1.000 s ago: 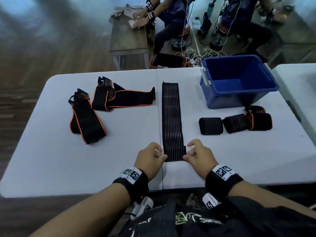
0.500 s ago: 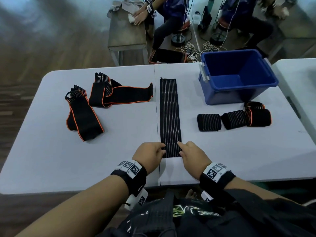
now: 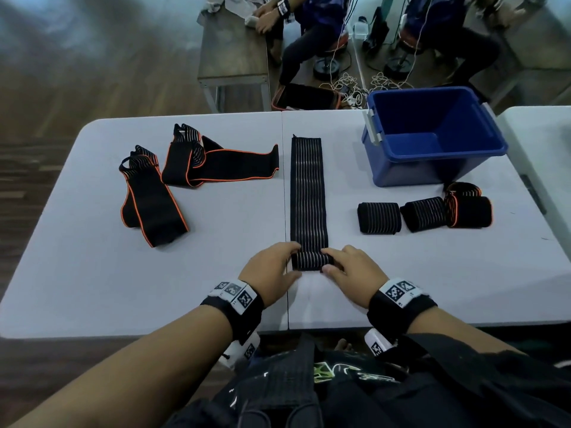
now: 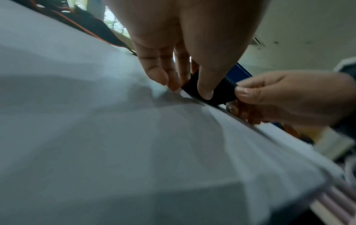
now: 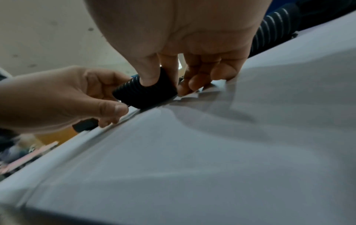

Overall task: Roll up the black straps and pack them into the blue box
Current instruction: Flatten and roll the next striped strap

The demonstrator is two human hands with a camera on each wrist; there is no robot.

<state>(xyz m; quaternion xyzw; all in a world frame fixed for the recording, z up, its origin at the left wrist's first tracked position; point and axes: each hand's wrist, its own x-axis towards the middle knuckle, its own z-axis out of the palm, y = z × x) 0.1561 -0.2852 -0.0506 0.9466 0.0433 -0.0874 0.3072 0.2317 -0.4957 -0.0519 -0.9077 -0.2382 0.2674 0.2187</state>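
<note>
A long black strap with white stripes (image 3: pixel 307 193) lies flat down the middle of the white table (image 3: pixel 92 273). Its near end is curled into a small roll (image 3: pixel 311 261) (image 4: pixel 221 91) (image 5: pixel 146 94). My left hand (image 3: pixel 272 270) (image 4: pixel 181 64) pinches the roll's left end and my right hand (image 3: pixel 352 270) (image 5: pixel 183 60) pinches its right end, thumbs on the near side. The blue box (image 3: pixel 432 134) stands open at the far right, nothing inside. Three rolled straps (image 3: pixel 423 213) lie in front of it. Two unrolled orange-edged straps (image 3: pixel 191 168) lie at the left.
A second white table (image 3: pixel 543 156) adjoins on the right. Beyond the far edge stand a wooden bench (image 3: pixel 233 54), a black crate (image 3: pixel 306 97), cables, and seated people (image 3: pixel 312 29). My dark clothing (image 3: pixel 340 390) fills the bottom of the head view.
The flat near end of the striped strap has been turned over into a small roll. Both hands have moved slightly forward with it, closing in on its ends.
</note>
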